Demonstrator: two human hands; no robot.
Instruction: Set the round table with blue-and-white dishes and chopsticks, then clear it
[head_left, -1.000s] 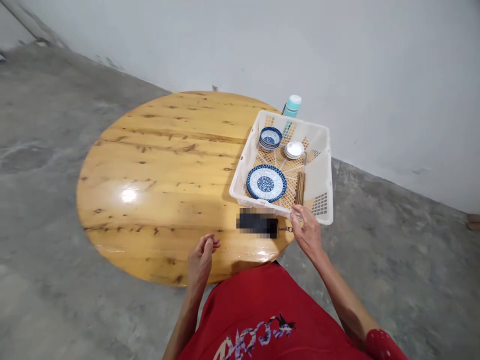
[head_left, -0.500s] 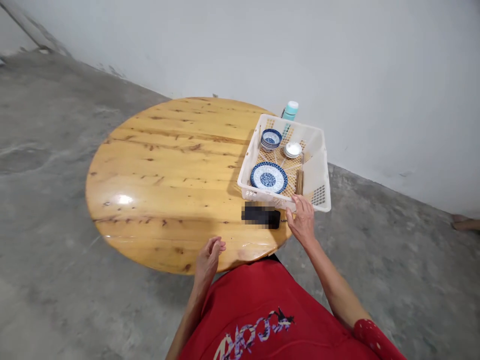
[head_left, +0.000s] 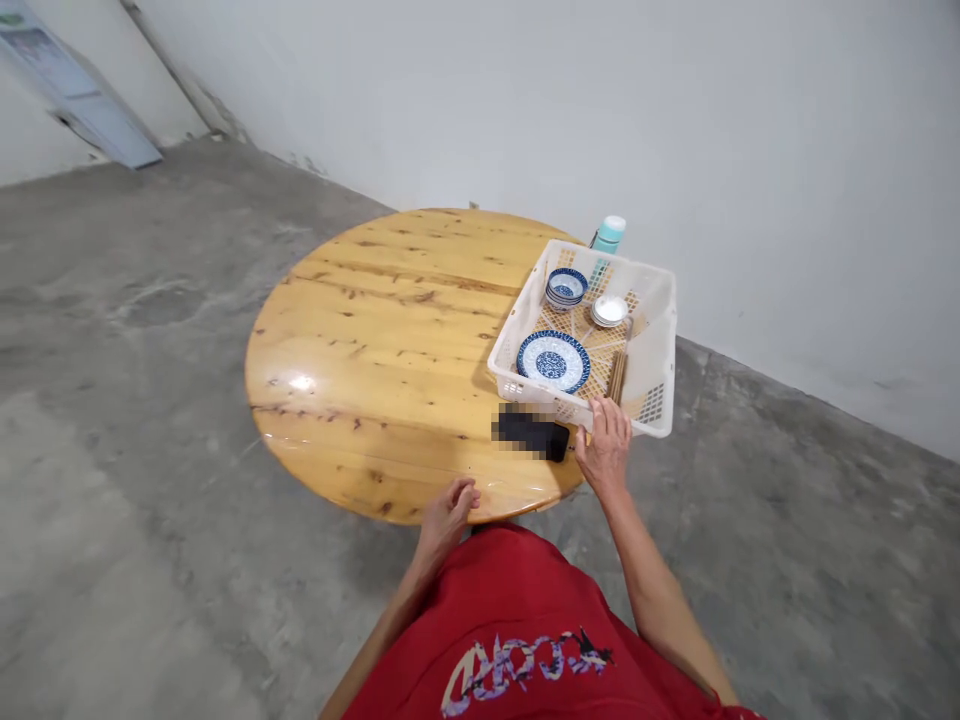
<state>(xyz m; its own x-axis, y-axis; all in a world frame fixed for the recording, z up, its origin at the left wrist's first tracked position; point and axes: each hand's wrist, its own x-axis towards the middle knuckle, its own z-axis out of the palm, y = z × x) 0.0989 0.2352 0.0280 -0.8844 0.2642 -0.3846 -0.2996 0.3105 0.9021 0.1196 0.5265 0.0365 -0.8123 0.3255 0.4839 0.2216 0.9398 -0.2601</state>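
My right hand rests against the near rim of a white plastic basket at the right edge of a round wooden table, fingers over the rim. Inside the basket lie a blue-patterned plate, a stack of small blue bowls, a small white dish and a bundle of brown chopsticks. My left hand hovers at the table's near edge with its fingers loosely curled, holding nothing. A dark phone lies between the hands, just left of my right hand.
A teal bottle with a white cap stands behind the basket near the white wall. The table sits on a bare concrete floor. A pale panel leans at the far left corner.
The view has shifted left, so the table now sits further right. My left hand moved right along the table edge. My right hand stays at the basket rim.
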